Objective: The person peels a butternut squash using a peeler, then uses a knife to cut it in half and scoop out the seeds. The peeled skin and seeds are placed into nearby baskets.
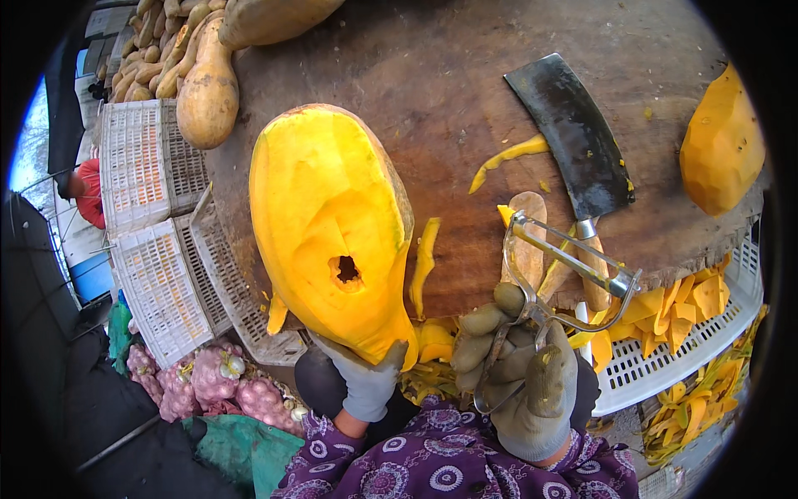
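Note:
A large, mostly peeled squash [312, 193] lies on the wooden board [449, 81], a dark hole in its near face. Strips of rind-coloured skin remain along its right edge. My left hand [368, 374], in a grey glove, grips the narrow near end of it. In my gloved right hand [530, 374] is a metal Y-shaped peeler [561, 256], its blade bar raised over the board with a scrap of flesh at one end. Beyond the peeler lies a cleaver [573, 137] with a dark blade and wooden handle. Loose peel strips [424, 268] are scattered between squash and cleaver.
Another peeled squash [723, 143] sits at the right edge. A white plastic basket [679, 368] holds cut squash pieces. Unpeeled squashes [209, 93] lie at the upper left, above white crates [137, 168]. Net bags of bulbs [212, 380] stand lower left. A person in red [90, 193] is beyond.

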{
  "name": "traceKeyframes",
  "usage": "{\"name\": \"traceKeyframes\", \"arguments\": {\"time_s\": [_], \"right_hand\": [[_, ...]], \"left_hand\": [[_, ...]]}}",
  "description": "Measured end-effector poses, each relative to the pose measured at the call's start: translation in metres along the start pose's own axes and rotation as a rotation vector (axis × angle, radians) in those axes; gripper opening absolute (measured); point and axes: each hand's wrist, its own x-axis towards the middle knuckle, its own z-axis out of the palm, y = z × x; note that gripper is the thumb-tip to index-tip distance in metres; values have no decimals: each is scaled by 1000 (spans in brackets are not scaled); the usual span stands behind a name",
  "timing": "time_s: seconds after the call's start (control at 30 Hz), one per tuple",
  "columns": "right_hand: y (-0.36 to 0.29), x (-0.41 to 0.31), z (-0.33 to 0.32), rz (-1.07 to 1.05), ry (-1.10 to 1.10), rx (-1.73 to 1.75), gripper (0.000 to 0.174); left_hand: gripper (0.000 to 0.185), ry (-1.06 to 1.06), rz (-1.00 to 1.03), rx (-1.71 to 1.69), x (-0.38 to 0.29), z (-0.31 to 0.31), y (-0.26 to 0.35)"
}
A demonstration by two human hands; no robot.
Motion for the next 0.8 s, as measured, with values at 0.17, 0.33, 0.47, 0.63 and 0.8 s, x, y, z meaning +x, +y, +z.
{"name": "traceKeyframes", "arguments": {"time_s": [0.17,0.33,0.47,0.63,0.8], "right_hand": [[-1,-2,1,-8,7,-42,71],[2,-2,-1,-4,-11,33,69],[5,-2,-4,-67,-88,115,52],[5,-5,-7,-101,-156,27,54],[1,-10,-5,-133,-185,-65,51]], "left_hand": [[130,-12,16,32,0,-2,-4],[130,-34,2,46,-1,-4,-8],[130,-38,-45,-63,1,-5,-9],[128,-23,-37,-135,3,-7,-9],[125,4,38,-83,8,-4,-9]]}}
